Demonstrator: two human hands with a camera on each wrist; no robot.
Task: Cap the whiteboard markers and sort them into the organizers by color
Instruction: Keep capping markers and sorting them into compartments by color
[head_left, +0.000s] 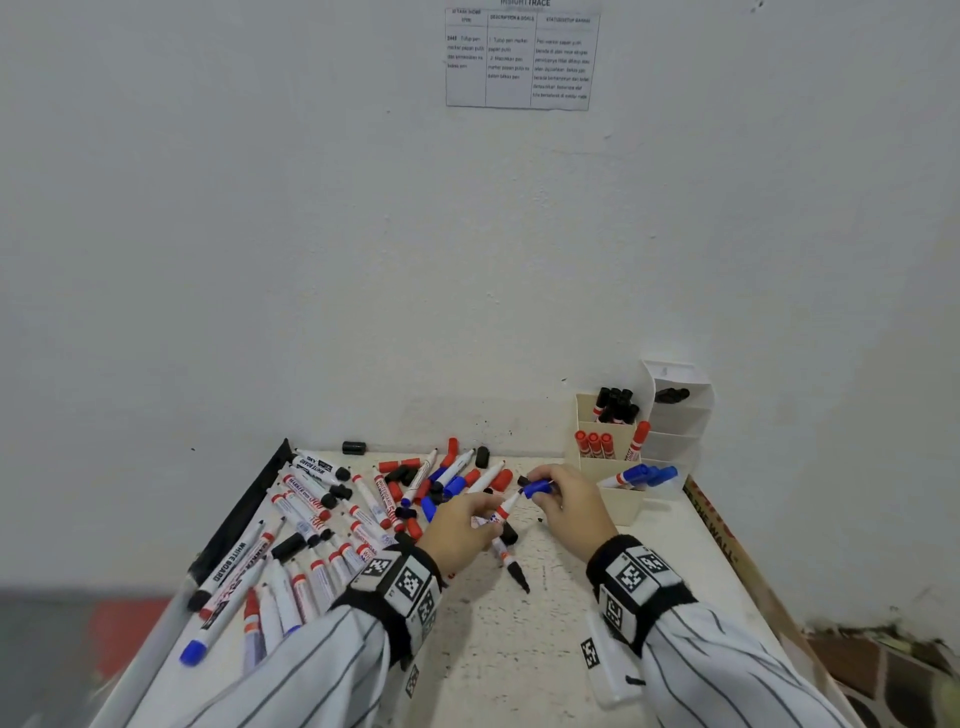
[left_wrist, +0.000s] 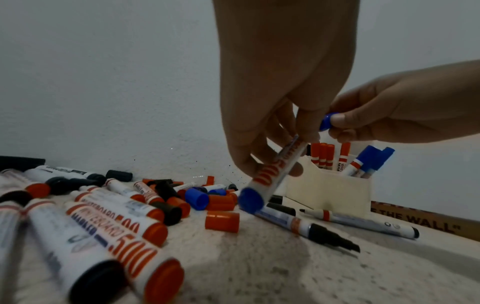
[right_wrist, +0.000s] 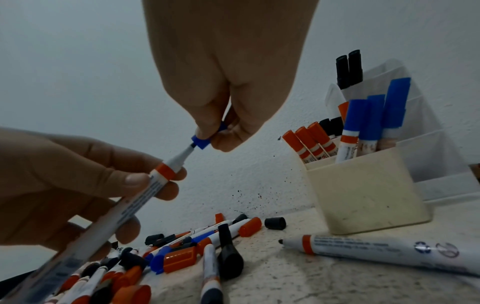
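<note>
Striped sleeves (head_left: 291, 670) and tagged wristbands (head_left: 400, 582) are seen nearest the head camera. Beyond them, both hands are raised over the table (head_left: 545, 649).

A marker (right_wrist: 135, 201) with a blue end plug is gripped in the left hand (head_left: 457, 525); thumb and fingers are curled round its barrel just below the orange collar. Its tip is pointed up and to the right.

A blue cap (right_wrist: 200, 140) is pinched between the thumb and fingers of the right hand (head_left: 569, 501). The cap's open mouth is held at the marker's tip; the tip is just entering it, and the cap is not seated against the collar.

Loose markers (head_left: 311, 530), mostly uncapped, are spread over the left half of the table, with red, black and blue caps (head_left: 447, 480) scattered behind the hands towards the wall. Two uncapped markers (left_wrist: 363, 221) lie on the table below the hands.

A cream organizer (head_left: 618, 499) stands at the right rear by the wall. Black-capped markers (head_left: 615, 402) are held in its rear compartment, red-capped ones (head_left: 595, 444) in the middle, blue-capped ones (head_left: 647, 475) in the front. A white organizer (head_left: 680, 410) stands just beside it; dark items lie in its top tier, too small to identify.

A printed sheet (head_left: 522, 57) is fixed to the wall above.
</note>
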